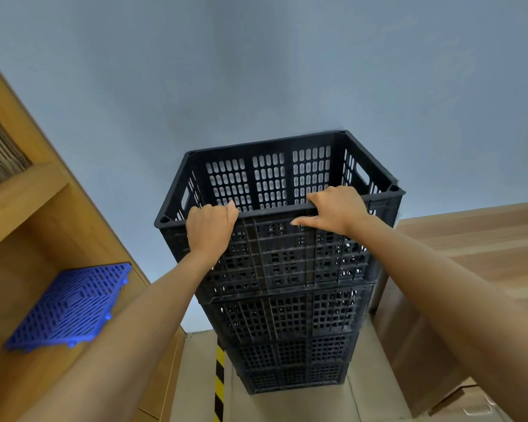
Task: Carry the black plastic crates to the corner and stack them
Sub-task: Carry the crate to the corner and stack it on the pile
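Filling the centre of the frame against the grey-blue wall [256, 71], the stack of black crates [290, 318] rises from the floor at the bottom centre to the top crate [275, 233], and so tall a column could lean or topple if that crate is not seated squarely. The wooden shelving [28, 208] at the left, holding a blue grid panel [70, 303], and the cardboard boxes [470, 269] at the right stand near enough to be struck. The left hand [209, 228] and right hand [337, 210] each curl over the top crate's near rim, so an uneven push or early release could tip it.
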